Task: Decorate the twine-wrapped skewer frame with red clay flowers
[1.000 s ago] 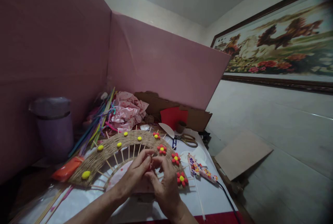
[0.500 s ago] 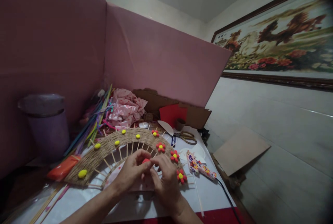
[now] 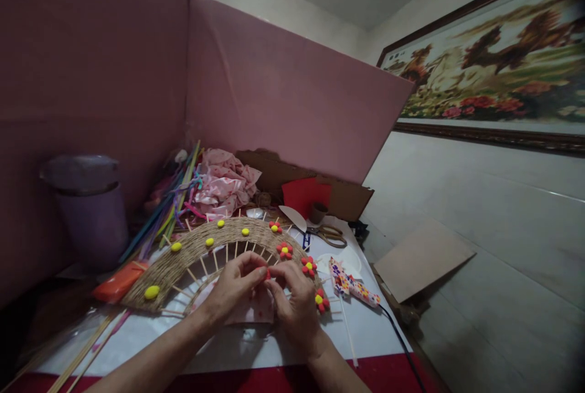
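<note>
Between the fingertips of both hands is a small lump of red modelling clay [image 3: 268, 274], mostly covered by the fingers. My left hand [image 3: 234, 286] pinches it from one side, and my right hand [image 3: 295, 298] from the other. Behind them lies an arch woven of twine [image 3: 176, 268] on thin wooden sticks. Red flowers with yellow centres, such as the flower [image 3: 309, 266], line its right part. Plain yellow clay dots, among them the large dot [image 3: 152, 292], sit along the left and top. Part of the arch is hidden by my hands.
To the right lie a flower-patterned glue gun [image 3: 354, 286] with a black cord and a pair of scissors [image 3: 331, 234]. An orange packet [image 3: 119, 281] touches the arch's left end. Farther back are a purple bin [image 3: 91, 216], pipe cleaners [image 3: 178, 198] and crumpled pink wrapping [image 3: 226, 183].
The red clay shows less between my fingertips, and my hands have come closer around it. The view has shifted slightly; the arch and the other things on the table stay in place.
</note>
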Demonstrator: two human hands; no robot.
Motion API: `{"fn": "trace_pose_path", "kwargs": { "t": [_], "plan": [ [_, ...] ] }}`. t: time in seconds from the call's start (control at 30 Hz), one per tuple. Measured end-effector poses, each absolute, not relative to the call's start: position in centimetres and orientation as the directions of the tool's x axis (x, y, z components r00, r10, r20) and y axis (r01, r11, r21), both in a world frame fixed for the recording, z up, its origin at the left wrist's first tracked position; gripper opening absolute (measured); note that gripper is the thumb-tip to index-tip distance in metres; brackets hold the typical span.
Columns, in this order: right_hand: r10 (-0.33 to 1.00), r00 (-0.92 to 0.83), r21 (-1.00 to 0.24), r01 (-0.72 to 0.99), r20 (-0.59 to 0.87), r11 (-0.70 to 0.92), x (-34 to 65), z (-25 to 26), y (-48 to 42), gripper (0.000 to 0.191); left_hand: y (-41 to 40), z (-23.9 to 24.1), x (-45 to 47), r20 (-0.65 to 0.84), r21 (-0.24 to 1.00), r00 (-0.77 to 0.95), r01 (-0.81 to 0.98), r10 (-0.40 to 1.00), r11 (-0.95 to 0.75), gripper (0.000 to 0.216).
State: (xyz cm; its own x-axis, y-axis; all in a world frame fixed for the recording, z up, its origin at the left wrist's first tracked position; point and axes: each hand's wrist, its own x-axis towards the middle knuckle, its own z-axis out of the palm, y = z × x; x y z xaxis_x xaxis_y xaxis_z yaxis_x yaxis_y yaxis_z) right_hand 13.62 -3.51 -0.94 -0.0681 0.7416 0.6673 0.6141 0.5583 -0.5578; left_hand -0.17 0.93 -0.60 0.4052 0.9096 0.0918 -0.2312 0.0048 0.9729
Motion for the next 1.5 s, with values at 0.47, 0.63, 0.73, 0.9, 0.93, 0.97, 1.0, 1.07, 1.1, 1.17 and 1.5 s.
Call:
{"fn": "trace_pose_path", "kwargs": {
  "t": [0.47, 0.63, 0.73, 0.9, 0.93, 0.97, 1.0, 1.07, 1.1, 1.17, 1.5],
  "plan": [
    [0.76, -0.135, -0.561, 0.595, 0.636, 0.576, 13.9, -1.3, -3.4, 0.012, 1.4, -0.6, -0.6, 0.047, 0.989, 0.479, -0.143, 0.877, 0.025, 0.029],
    [0.779, -0.131, -0.576, 0.602, 0.613, 0.554, 13.8, -1.3, -3.4, 0.011, 1.8, -1.1, -0.8, 0.039, 0.988, 0.475, -0.15, 0.879, 0.038, 0.03],
    [0.777, -0.133, -0.581, 0.59, 0.615, 0.561, 13.9, -1.1, -3.4, 0.011, 2.0, -1.4, -1.0, 0.028, 0.985, 0.547, -0.158, 0.836, 0.071, 0.03],
    [0.774, -0.142, -0.582, 0.58, 0.617, 0.57, 14.0, -1.2, -3.3, 0.012, 2.0, -1.4, -1.0, 0.016, 0.983, 0.544, -0.16, 0.839, 0.085, 0.027],
    [0.777, -0.142, -0.585, 0.579, 0.614, 0.568, 14.1, -1.2, -3.2, 0.013, 2.0, -1.3, -0.9, 0.011, 0.982, 0.532, -0.166, 0.847, 0.092, 0.027],
    [0.779, -0.143, -0.586, 0.58, 0.611, 0.566, 14.1, -1.3, -3.2, 0.013, 2.0, -1.2, -0.8, 0.005, 0.98, 0.524, -0.171, 0.852, 0.099, 0.027],
    [0.779, -0.145, -0.585, 0.581, 0.61, 0.566, 14.1, -1.3, -3.2, 0.013, 1.9, -1.2, -0.8, -0.002, 0.98, 0.518, -0.168, 0.855, 0.105, 0.027],
    [0.777, -0.159, -0.577, 0.583, 0.609, 0.572, 14.1, -1.2, -3.2, 0.013, 1.9, -1.0, -0.6, -0.015, 0.986, 0.499, -0.137, 0.866, 0.096, 0.024],
    [0.778, -0.168, -0.573, 0.586, 0.606, 0.573, 14.1, -1.2, -3.2, 0.012, 1.8, -0.8, -0.5, -0.019, 0.99, 0.488, -0.111, 0.873, 0.084, 0.022],
    [0.78, -0.18, -0.568, 0.592, 0.599, 0.572, 14.1, -1.1, -3.3, 0.011, 1.7, -0.6, -0.4, -0.026, 0.996, 0.456, -0.069, 0.89, 0.065, 0.017],
    [0.809, -0.128, -0.62, 0.578, 0.574, 0.531, 13.8, -0.7, -3.4, 0.009, 1.3, 0.0, -0.5, 0.001, 0.993, 0.405, -0.105, 0.914, 0.046, 0.012]
  ]
}}
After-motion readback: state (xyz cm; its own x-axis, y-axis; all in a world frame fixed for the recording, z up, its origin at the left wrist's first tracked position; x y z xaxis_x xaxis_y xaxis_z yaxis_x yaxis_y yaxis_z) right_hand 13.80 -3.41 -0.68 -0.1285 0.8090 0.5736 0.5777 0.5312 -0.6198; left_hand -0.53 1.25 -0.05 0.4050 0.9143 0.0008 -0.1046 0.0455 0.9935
